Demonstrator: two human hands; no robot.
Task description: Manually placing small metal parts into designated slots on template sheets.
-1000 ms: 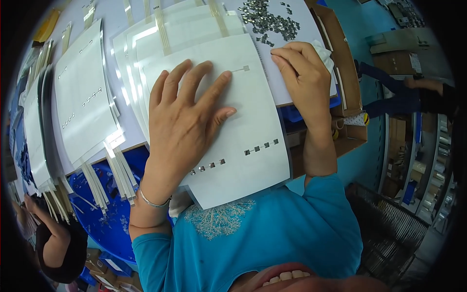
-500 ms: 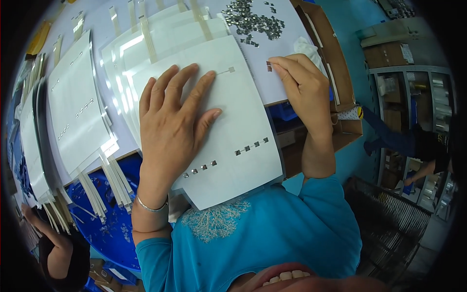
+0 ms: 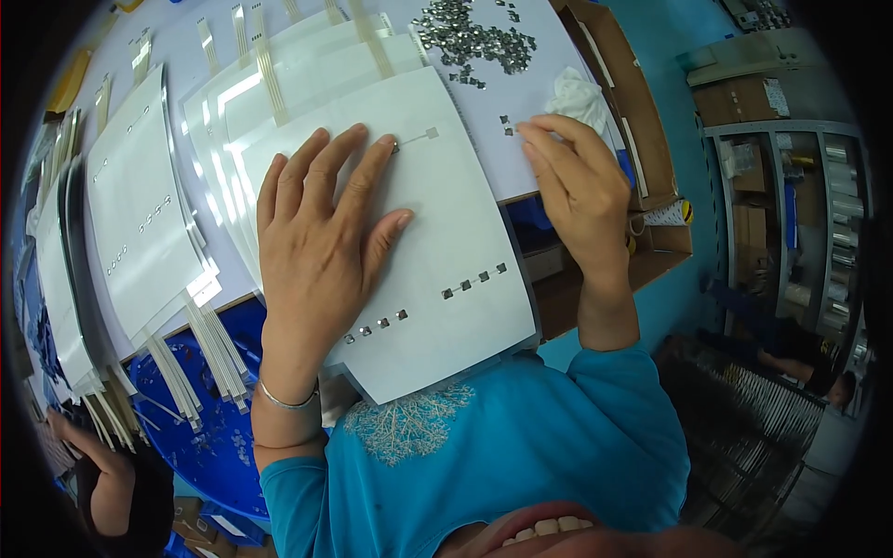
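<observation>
A white flexible sheet [image 3: 437, 251], smooth and glossy, is laid on the tabletop [image 3: 549, 102] at the near edge, overhanging it. Two short rows of small square metal pieces are carried on its lower part. The left hand [image 3: 321, 246] is pressed flat on the sheet with fingers spread. The right hand [image 3: 577, 191] is curled at the sheet's upper right corner; whether anything is pinched cannot be told. A heap of loose metal squares [image 3: 470, 37] lies beyond. A brown cardboard box [image 3: 642, 112] stands at the right, with crumpled white tissue [image 3: 577, 93] beside it.
</observation>
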